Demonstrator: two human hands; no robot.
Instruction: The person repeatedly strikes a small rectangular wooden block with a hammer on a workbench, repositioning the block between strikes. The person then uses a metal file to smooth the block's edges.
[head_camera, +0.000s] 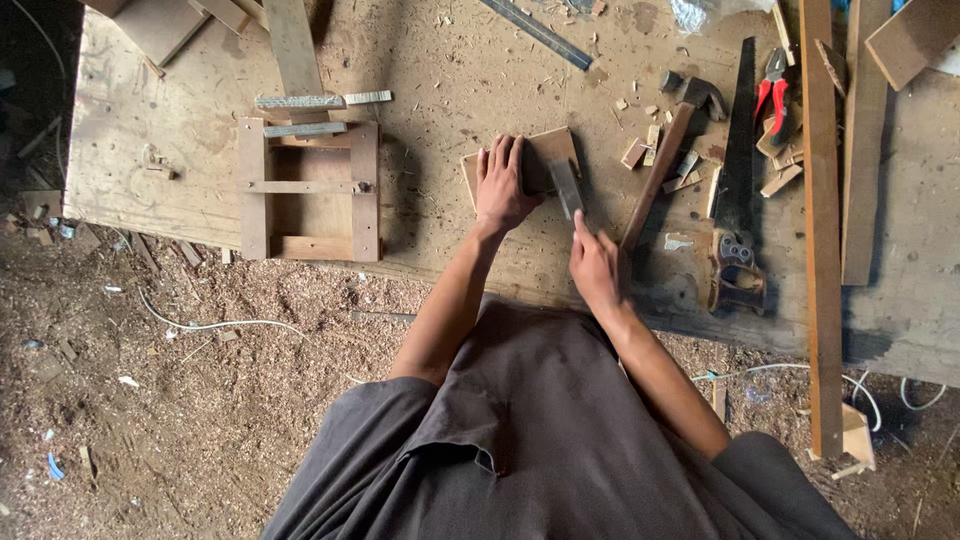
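Observation:
A small flat wooden board lies on the plywood workbench in front of me. My left hand presses flat on the board, fingers pointing away from me. My right hand grips the handle of a chisel, whose wide metal blade rests on the board's right part. A hammer with a long wooden handle lies just right of my right hand, its head away from me.
A small wooden frame sits on the bench to the left. A hand saw, red-handled pliers, wood offcuts and long wooden battens lie to the right. Sawdust and a white cable cover the floor.

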